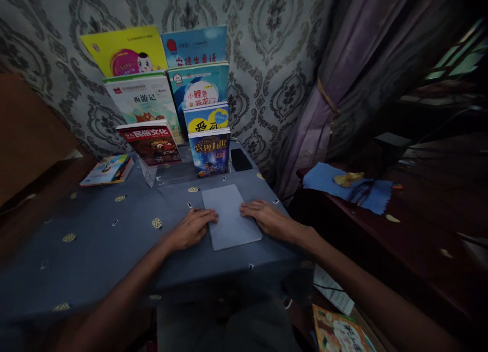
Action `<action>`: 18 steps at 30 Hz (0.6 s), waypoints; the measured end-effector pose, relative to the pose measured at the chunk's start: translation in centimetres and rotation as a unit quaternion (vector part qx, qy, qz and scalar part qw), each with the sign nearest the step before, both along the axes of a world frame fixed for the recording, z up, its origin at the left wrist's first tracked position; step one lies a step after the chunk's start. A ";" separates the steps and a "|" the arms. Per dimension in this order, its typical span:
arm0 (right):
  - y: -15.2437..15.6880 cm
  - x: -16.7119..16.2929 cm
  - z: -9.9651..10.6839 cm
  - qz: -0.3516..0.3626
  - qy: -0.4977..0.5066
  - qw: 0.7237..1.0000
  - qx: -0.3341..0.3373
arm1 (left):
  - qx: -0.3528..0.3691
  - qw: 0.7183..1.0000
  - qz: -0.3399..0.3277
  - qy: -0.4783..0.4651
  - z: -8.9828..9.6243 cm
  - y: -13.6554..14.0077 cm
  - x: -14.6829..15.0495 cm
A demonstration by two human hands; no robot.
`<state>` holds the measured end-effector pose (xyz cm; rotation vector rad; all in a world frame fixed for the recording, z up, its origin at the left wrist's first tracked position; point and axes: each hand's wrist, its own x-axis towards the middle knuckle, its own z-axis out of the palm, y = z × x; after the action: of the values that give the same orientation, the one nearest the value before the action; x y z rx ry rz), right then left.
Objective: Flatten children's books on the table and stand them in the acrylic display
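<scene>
A thin, pale grey rectangle, which looks like a closed notebook with a plain cover, lies flat near the table's front edge. My left hand rests at its left side, fingers stretched out and the tips touching the cover. From the other side my right hand lies with its fingertips on the right edge, fingers extended and nothing gripped. Just behind the notebook, a blue-purple book stands at the front of a clear display stand.
More books, among them a red-covered one, stand in tiers against the patterned wall. A small book pile lies at left, a black phone behind at right. Beyond the table's right edge, a blue cloth lies on dark furniture; books sit below.
</scene>
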<state>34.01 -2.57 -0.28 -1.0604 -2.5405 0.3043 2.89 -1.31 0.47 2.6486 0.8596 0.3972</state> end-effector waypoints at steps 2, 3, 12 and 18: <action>0.1 -0.4 0.9 0.003 -0.035 0.999 -0.009 | 0.009 1.000 0.017 -0.004 0.0 0.3 0.2; 0.2 -0.9 1.3 0.000 -0.047 0.999 -0.015 | 0.018 0.999 0.034 -0.008 -0.1 0.5 0.4; 3.6 -9.0 -0.8 -0.004 0.031 0.998 -0.047 | 0.069 0.991 0.113 0.006 -1.2 1.5 1.7; 5.8 -10.2 -1.3 -0.006 0.013 0.998 -0.063 | 0.079 0.989 0.119 0.022 -1.3 1.3 1.6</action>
<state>23.78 3.23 -1.62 -1.1099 -2.5190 0.4766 4.54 0.03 -0.79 2.7129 1.2125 0.4843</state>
